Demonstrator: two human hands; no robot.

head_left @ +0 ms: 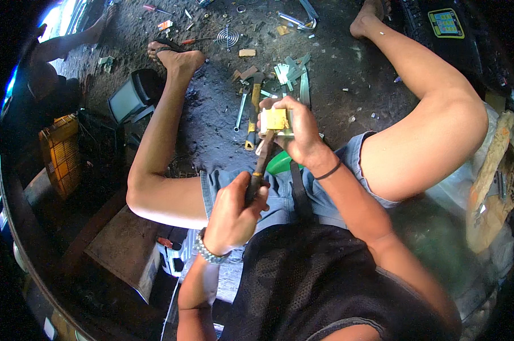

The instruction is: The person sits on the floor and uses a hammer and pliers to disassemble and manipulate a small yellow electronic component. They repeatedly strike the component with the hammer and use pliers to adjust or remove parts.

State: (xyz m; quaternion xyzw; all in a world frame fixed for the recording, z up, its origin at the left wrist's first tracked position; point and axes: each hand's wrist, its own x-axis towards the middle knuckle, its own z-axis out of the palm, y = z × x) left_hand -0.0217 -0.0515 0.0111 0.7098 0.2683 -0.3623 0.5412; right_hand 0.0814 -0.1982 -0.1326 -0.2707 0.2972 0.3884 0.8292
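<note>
My left hand (232,213), with a metal watch at its wrist, is wrapped round the black handle of a dark flat-bladed hand tool (263,153). The blade points up and away, and its tip meets the lower edge of a small yellow block (276,119). My right hand (303,128) grips that block, thumb and fingers round its sides. A pale, shiny piece shows along the block's edges; my fingers hide the rest. Just beyond my hands lie a hammer (254,108) with a yellow and black handle and a wrench (241,112).
Metal strips (294,71) are scattered ahead on the dark ground. Farther off lie a round wire fan guard (227,37) and a small tan block (247,53). A floodlight (133,96) stands beyond my left leg. A green object (279,163) rests by my lap.
</note>
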